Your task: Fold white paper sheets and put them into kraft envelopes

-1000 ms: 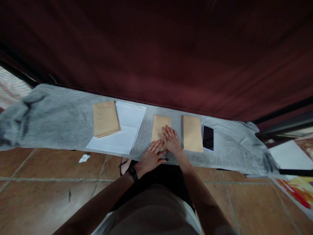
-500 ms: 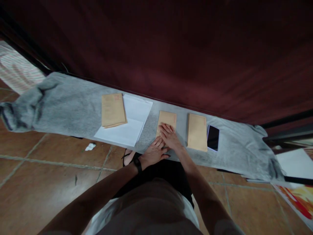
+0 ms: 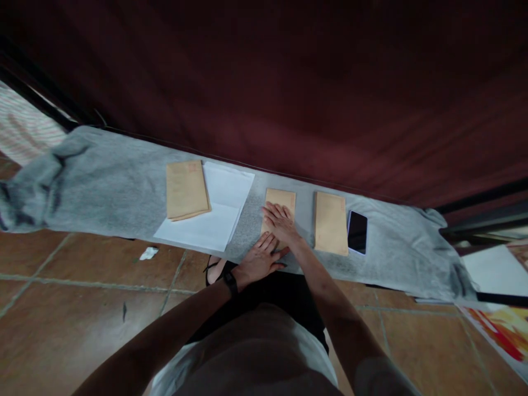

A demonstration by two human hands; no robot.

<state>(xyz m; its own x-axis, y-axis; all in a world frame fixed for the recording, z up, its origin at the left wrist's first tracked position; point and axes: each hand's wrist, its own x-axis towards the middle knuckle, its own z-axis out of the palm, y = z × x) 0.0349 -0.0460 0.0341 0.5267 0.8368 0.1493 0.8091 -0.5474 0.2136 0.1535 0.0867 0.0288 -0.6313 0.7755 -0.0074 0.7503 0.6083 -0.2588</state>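
A brown paper envelope lies flat on the cloth-covered bench in front of me, its upper part showing above my fingers. My right hand rests flat across its middle, fingers spread. Lower down, my left hand, with a dark band on the wrist, lies with fingers stretched over the envelope's near end and hides part of it. The two hands are close together. To the right is a thicker stack of brown envelopes. On the left, more brown envelopes lie partly over white paper sheets.
A dark-screened phone lies just right of the right-hand stack. Grey cloth covers the narrow bench, and a dark red curtain hangs behind it. On the tiled floor lies a crumpled white scrap.
My right hand has slid slightly up the envelope, and its fingers are more spread. My left hand stays at the near end. The view has shifted slightly.
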